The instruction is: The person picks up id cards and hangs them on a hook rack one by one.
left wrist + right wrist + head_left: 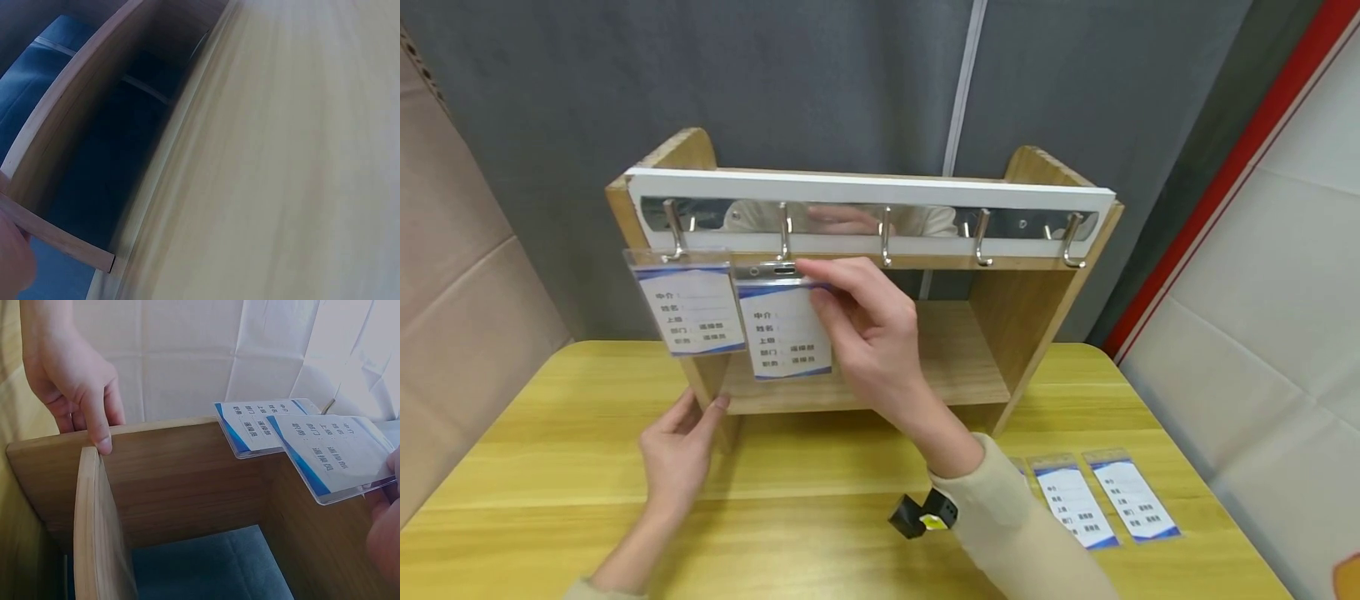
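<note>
My right hand (880,337) pinches the upper right edge of a clear badge holder (786,329) with a blue-and-white card. The badge's slotted top lies just below the second hook (784,229); whether the hook passes through a hole, I cannot tell. Left of it, another badge (691,308) hangs from the first hook (673,227), and the two nearly touch. Low on the wooden shelf (868,404), my left hand (676,454) grips the left side board (181,481), thumb at the front edge. The right wrist view shows that grip and both badges.
A white rail (865,185) with a metal strip and several hooks runs along the shelf's top front. On the table (820,533) at right lie more badges (1131,494), one partly behind my right sleeve. A grey curtain (820,83) hangs behind the shelf.
</note>
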`<action>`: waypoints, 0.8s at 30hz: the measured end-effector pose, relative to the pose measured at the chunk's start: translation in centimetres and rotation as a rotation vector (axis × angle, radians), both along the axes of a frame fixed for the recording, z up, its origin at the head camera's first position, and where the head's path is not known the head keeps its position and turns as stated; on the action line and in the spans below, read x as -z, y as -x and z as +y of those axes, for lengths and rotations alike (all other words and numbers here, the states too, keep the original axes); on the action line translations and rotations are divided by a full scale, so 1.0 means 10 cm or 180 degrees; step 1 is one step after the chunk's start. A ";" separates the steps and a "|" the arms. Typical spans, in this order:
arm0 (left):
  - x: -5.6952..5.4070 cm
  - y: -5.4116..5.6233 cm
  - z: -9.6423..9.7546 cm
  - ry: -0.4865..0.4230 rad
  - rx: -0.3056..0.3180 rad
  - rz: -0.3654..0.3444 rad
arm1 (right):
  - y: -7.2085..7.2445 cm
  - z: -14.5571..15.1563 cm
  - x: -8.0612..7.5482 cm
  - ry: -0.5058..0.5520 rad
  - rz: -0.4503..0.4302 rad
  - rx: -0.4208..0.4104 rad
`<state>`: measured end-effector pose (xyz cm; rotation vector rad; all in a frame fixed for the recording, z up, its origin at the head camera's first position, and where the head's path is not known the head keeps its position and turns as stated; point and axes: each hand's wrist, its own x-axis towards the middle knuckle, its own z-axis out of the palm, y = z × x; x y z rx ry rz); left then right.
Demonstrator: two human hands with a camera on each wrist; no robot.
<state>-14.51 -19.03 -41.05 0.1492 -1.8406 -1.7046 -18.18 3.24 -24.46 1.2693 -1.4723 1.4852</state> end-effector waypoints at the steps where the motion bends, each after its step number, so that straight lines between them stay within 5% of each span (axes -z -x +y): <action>1: 0.00 0.00 0.00 -0.0005 -0.0001 -0.0002 | 0.00 -0.01 -0.01 0.0001 0.0007 0.0014; 24: -0.01 -0.01 0.00 0.0112 -0.0004 0.0021 | -0.01 -0.06 -0.03 -0.0093 0.0395 0.0611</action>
